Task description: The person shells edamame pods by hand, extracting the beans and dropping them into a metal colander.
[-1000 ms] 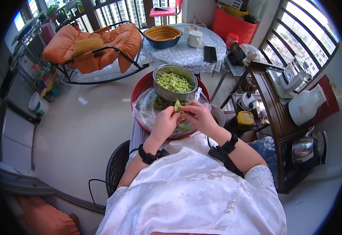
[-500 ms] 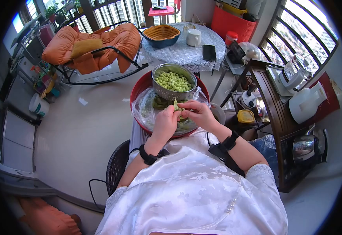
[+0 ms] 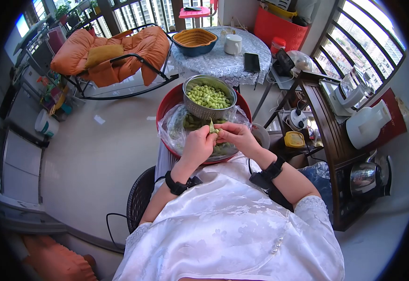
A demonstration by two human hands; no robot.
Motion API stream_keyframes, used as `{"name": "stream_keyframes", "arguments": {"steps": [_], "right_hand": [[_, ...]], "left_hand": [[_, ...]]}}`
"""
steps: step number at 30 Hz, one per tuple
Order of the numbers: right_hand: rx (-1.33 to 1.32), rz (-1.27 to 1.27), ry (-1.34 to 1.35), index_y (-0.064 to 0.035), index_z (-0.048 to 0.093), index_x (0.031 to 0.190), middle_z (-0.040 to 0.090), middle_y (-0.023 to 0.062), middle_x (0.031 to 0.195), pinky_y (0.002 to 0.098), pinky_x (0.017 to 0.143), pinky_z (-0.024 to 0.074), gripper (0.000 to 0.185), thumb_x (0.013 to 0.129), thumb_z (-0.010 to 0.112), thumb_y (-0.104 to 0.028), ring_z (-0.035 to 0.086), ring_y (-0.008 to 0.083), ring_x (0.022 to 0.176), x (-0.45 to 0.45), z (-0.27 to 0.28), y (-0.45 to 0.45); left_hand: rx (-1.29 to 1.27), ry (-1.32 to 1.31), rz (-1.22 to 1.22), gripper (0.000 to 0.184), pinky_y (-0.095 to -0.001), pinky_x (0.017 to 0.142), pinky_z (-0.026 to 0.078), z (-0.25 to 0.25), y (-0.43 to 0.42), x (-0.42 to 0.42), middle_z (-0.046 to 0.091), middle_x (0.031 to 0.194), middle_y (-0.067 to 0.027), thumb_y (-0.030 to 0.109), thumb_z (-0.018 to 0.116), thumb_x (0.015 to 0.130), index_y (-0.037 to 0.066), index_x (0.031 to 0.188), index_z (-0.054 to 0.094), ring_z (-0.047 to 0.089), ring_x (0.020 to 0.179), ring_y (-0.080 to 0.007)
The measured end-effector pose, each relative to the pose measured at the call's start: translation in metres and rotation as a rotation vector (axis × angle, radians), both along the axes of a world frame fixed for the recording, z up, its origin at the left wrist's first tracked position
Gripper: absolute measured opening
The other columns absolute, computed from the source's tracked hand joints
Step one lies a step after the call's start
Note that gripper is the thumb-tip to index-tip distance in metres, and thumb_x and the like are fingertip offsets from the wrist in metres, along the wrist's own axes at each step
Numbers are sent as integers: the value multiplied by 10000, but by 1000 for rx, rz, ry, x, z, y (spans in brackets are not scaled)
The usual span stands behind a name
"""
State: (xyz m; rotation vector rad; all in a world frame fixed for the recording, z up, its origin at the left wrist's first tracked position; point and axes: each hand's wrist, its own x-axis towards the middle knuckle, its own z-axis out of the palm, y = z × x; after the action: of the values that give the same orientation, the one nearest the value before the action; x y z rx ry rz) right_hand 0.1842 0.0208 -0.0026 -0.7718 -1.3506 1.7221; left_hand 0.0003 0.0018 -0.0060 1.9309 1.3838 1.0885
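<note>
Between my two hands is a green bean pod (image 3: 212, 127), its pointed tip sticking up. My left hand (image 3: 199, 143) is closed on the pod from the left. The fingers of my right hand (image 3: 238, 136) pinch it from the other side. Just beyond them a metal strainer (image 3: 210, 113) full of shelled green beans (image 3: 208, 96) rests in a large red basin (image 3: 163, 108). A clear plastic bag (image 3: 171, 129) lines the basin, with more pods (image 3: 193, 122) in it, partly hidden by my hands and the strainer.
Behind the basin stands a round table (image 3: 197, 64) with a lace cloth, holding a nested basket (image 3: 194, 39), a white mug (image 3: 233, 44) and a phone (image 3: 252, 62). An orange rocking chair (image 3: 113, 54) is at left. A dark wooden shelf (image 3: 324, 117) with appliances flanks my right.
Both hands stay together at the pod, with only slight finger movement. The whole view has shifted very slightly.
</note>
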Motion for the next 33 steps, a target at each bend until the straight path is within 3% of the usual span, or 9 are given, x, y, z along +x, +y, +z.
{"name": "stream_keyframes", "arguments": {"steps": [4,8,11,17,22,24,26,29,33], "right_hand": [[174,-48,-155,35,639,1216,674,64,1048,252,816,553,310,950,645,-125,664,113,901,-1,4,-1],[184,-10,-272,29,645,1215,681,63,1009,238,764,549,321,930,671,-115,657,97,849,8,4,7],[30,-30,-264,29,651,1202,688,51,961,230,728,547,307,924,676,-100,648,83,798,6,9,10],[224,-265,-240,36,654,1155,679,37,897,228,715,537,242,951,617,-89,634,77,767,-3,46,47],[431,-368,-518,-23,679,1161,635,5,847,217,686,501,292,874,630,-43,598,57,767,-16,56,99],[476,-369,-601,-48,689,1158,658,30,875,232,713,511,308,856,629,-33,614,77,793,-20,53,104],[652,-347,-650,-66,702,1136,680,95,998,299,742,529,306,836,648,-91,664,166,812,-25,44,109],[682,-342,-599,-67,703,1133,659,101,1092,319,775,534,303,836,675,-120,672,212,875,-23,41,99],[704,-286,-510,-67,704,1121,652,105,1087,323,770,536,305,832,716,-162,657,234,924,-16,71,50]], "left_hand": [[-4,-7,25,144,-334,555,503,4,-3,-1,673,678,-121,126,615,905,-14,885,640,674,608,-219],[-82,-15,9,160,-333,583,512,5,-3,1,686,696,-115,148,628,899,-5,928,665,689,641,-218],[-134,-60,19,167,-337,602,515,11,-7,2,687,698,-113,157,630,897,-1,936,668,693,655,-219],[-126,-5,41,168,-372,632,521,5,-4,-1,688,711,-130,167,630,891,0,891,651,695,676,-263],[-127,99,17,179,-399,645,520,1,-4,1,688,720,-145,171,628,887,-5,852,630,692,693,-298],[-128,77,13,184,-405,656,519,1,-3,-1,687,722,-149,166,626,887,-13,846,622,691,708,-309],[-135,70,15,185,-408,662,520,-6,1,-4,686,723,-151,166,628,886,-16,852,623,690,713,-315],[-140,64,20,179,-407,665,520,-7,3,-4,685,723,-154,162,630,884,-17,871,633,691,715,-316],[-127,57,16,180,-391,652,520,3,-3,-3,685,719,-151,161,639,882,-4,944,671,698,716,-294]]}}
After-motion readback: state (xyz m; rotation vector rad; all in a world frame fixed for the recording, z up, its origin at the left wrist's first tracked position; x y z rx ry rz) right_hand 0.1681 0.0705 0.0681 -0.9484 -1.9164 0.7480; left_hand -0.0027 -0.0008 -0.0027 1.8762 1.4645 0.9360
